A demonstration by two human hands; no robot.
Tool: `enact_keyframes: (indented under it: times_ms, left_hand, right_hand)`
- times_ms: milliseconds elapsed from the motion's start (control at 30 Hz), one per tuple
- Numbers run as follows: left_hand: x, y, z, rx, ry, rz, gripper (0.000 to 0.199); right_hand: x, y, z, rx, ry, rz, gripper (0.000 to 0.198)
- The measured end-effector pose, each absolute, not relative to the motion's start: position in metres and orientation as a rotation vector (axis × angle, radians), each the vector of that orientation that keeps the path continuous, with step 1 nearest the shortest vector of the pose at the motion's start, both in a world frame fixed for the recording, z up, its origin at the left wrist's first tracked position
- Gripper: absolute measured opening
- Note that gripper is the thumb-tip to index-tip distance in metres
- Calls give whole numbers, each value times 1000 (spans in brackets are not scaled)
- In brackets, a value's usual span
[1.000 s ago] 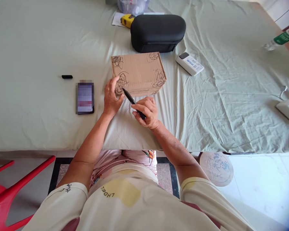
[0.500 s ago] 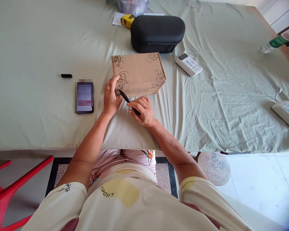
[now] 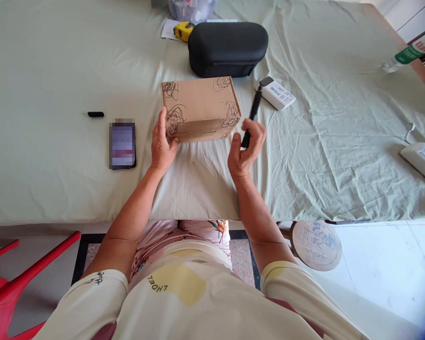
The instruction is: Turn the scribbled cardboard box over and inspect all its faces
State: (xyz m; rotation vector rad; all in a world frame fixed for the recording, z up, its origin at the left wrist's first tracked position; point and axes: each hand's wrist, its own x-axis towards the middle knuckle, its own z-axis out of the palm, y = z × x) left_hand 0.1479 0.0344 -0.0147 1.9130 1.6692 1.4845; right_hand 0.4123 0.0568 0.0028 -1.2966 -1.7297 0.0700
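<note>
A brown cardboard box lies on the cloth, with black scribbles at the corners of its top and on the front face. My left hand grips its near left corner, fingers along the left side and thumb at the front. To the right of the box, my right hand is raised, closed around a black marker pen that points up and away, clear of the cardboard. The black pen cap lies by itself on the left side of the table.
A phone lies left of my left hand. Behind the box are a black case, a yellow tape measure and a plastic tub. White devices and a bottle are on the right. A red chair stands lower left.
My right hand has lifted the marker pen off the box's near left corner and swung right, past the box. The left fingers have straightened along the box's side.
</note>
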Motion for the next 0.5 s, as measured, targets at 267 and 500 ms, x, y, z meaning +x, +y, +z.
enact_keyframes:
  times_ms: [267, 500]
  left_hand:
    - [139, 41, -27, 1680, 1756, 1476, 73]
    - [95, 37, 1, 1526, 2146, 1616, 75]
  right_hand:
    - [456, 103, -27, -1754, -1689, 112, 53]
    - [443, 101, -24, -1961, -1748, 162, 59]
